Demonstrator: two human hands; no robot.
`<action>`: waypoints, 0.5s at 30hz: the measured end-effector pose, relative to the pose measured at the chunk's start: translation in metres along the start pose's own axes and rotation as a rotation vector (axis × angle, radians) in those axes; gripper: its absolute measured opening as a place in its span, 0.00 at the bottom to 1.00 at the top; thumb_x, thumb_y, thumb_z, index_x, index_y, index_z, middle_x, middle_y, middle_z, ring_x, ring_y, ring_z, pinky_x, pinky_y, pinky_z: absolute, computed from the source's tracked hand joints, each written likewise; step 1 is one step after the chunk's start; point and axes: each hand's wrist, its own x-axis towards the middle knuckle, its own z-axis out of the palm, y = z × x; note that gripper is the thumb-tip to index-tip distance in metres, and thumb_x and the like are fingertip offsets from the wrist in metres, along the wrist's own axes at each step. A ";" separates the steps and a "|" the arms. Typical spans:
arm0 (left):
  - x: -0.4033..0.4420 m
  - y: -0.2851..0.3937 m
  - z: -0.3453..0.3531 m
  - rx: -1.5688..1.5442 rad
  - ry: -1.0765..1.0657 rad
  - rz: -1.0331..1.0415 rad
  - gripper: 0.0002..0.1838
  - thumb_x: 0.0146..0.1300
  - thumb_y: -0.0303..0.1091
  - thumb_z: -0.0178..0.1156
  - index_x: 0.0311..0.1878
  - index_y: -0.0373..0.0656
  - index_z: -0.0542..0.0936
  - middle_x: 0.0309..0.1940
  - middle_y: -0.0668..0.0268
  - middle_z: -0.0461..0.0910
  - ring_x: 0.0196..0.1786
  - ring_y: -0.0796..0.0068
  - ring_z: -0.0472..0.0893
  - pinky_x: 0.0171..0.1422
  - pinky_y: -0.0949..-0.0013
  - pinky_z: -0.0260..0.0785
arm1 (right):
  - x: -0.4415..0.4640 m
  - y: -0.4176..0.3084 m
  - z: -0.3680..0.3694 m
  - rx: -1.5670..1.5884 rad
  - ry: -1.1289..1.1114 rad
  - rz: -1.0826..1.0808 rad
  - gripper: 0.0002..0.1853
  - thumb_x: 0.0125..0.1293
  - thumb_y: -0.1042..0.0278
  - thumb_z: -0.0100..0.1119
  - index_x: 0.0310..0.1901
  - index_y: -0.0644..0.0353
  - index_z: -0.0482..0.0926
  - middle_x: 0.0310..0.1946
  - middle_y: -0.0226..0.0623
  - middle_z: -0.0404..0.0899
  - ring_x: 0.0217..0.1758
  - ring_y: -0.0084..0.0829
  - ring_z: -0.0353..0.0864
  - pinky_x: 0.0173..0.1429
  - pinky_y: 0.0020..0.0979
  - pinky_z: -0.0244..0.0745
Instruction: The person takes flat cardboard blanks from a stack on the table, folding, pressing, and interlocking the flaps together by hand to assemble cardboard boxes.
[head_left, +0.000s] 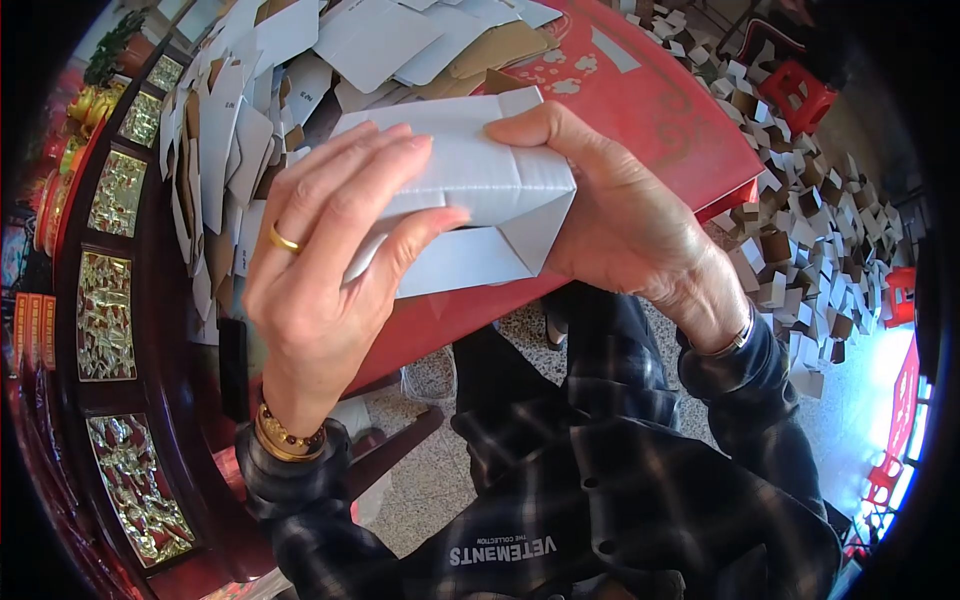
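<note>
Between my two hands is a white cardboard box [480,165], partly folded, with a flap standing up at its far edge and an open side facing me. My left hand [335,220] lies over its left end, fingers on the top panel and thumb at the near edge. On the right, my right hand [625,200] grips the other end, its thumb pressed on top and the other fingers hidden underneath. The box is held above the red table, beside a heap of flat cardboard blanks [375,45].
The red table [640,110] spreads out below and beyond the box. Many folded white boxes [800,235] lie piled on the floor at right, near a red stool [797,95]. Dark wooden furniture with gold panels [107,315] lines the left side.
</note>
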 end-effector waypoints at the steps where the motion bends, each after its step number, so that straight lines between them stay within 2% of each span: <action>1: -0.001 0.002 -0.001 0.010 -0.016 -0.016 0.23 0.49 0.24 0.73 0.52 0.37 0.82 0.50 0.58 0.83 0.56 0.59 0.81 0.62 0.59 0.73 | 0.000 0.001 -0.002 -0.011 -0.011 -0.002 0.26 0.65 0.48 0.58 0.58 0.58 0.73 0.49 0.32 0.75 0.50 0.24 0.75 0.54 0.33 0.72; 4: -0.001 0.013 -0.008 0.203 -0.160 0.012 0.28 0.45 0.25 0.74 0.55 0.40 0.81 0.54 0.61 0.82 0.61 0.56 0.78 0.68 0.53 0.68 | 0.006 0.008 -0.008 -0.257 -0.004 -0.132 0.28 0.71 0.52 0.49 0.67 0.60 0.66 0.60 0.39 0.74 0.62 0.31 0.75 0.68 0.39 0.68; 5: -0.001 0.016 -0.008 0.256 -0.171 0.022 0.29 0.45 0.27 0.74 0.56 0.41 0.81 0.56 0.63 0.81 0.62 0.57 0.77 0.70 0.50 0.66 | 0.002 0.011 -0.009 -0.419 0.006 -0.270 0.29 0.71 0.57 0.49 0.70 0.62 0.62 0.63 0.40 0.70 0.66 0.31 0.70 0.70 0.37 0.64; 8: -0.004 0.026 0.003 0.317 -0.102 0.044 0.30 0.48 0.32 0.72 0.59 0.48 0.81 0.61 0.69 0.78 0.65 0.61 0.74 0.72 0.44 0.64 | -0.010 0.003 0.005 -0.554 -0.049 -0.333 0.42 0.65 0.55 0.60 0.73 0.63 0.50 0.60 0.43 0.68 0.64 0.34 0.69 0.66 0.36 0.67; 9: -0.006 0.023 0.003 0.420 -0.147 0.092 0.28 0.54 0.34 0.68 0.62 0.52 0.79 0.66 0.68 0.74 0.67 0.60 0.73 0.71 0.44 0.64 | -0.014 0.003 0.003 -0.608 -0.054 -0.314 0.51 0.64 0.57 0.62 0.77 0.60 0.36 0.69 0.51 0.58 0.73 0.39 0.60 0.73 0.39 0.60; 12: -0.027 0.018 0.020 0.424 -0.192 0.126 0.29 0.60 0.30 0.60 0.67 0.55 0.74 0.71 0.62 0.66 0.71 0.53 0.68 0.73 0.46 0.65 | -0.006 0.021 -0.025 -0.750 -0.089 -0.418 0.55 0.63 0.57 0.63 0.77 0.59 0.31 0.73 0.56 0.49 0.78 0.46 0.48 0.76 0.44 0.54; 13: -0.034 0.017 0.025 0.396 -0.212 0.123 0.30 0.61 0.28 0.59 0.68 0.55 0.73 0.72 0.60 0.66 0.72 0.51 0.67 0.73 0.46 0.65 | -0.007 0.022 -0.028 -0.796 -0.077 -0.376 0.57 0.60 0.59 0.65 0.77 0.59 0.28 0.74 0.60 0.42 0.79 0.53 0.43 0.77 0.49 0.52; 15: -0.056 0.008 0.040 0.401 -0.223 0.152 0.33 0.60 0.32 0.62 0.71 0.53 0.69 0.72 0.57 0.63 0.73 0.50 0.64 0.72 0.45 0.65 | -0.005 0.031 -0.038 -0.961 -0.038 -0.412 0.59 0.60 0.60 0.66 0.77 0.58 0.26 0.73 0.62 0.42 0.79 0.56 0.42 0.77 0.50 0.50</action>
